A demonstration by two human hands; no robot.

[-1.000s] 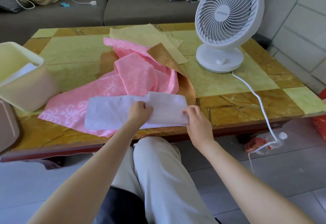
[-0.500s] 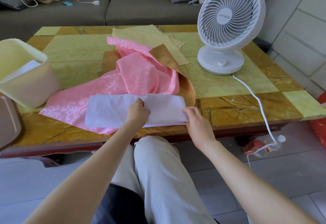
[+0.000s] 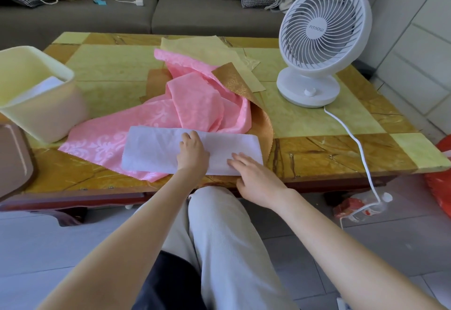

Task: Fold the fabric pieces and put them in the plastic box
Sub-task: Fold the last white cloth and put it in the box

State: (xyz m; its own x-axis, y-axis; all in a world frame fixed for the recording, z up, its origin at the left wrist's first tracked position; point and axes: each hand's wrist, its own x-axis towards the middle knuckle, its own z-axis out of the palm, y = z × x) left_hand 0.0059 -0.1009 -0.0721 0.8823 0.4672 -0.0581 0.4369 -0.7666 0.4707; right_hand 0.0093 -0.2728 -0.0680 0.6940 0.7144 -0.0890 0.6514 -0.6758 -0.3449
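A white fabric strip [image 3: 156,151], folded long and narrow, lies near the table's front edge on top of a pink patterned fabric [image 3: 195,104]. My left hand [image 3: 192,151] rests flat on the strip's middle. My right hand [image 3: 256,178] presses its right end with straight fingers. Under the pink piece lie a gold-brown fabric [image 3: 234,82] and a pale yellow fabric [image 3: 207,51]. The pale yellow plastic box [image 3: 46,114] stands at the table's left with a white folded piece [image 3: 41,87] inside.
A white desk fan [image 3: 319,41] stands at the table's right, its cord [image 3: 353,139] trailing over the front edge to the floor. A brown lid [image 3: 12,158] lies at the far left. A grey sofa [image 3: 146,4] is behind the table. My knee sits below the table edge.
Both hands let go of the pinched white strip and now lie flat on it. The strip's right part has flattened onto the table.
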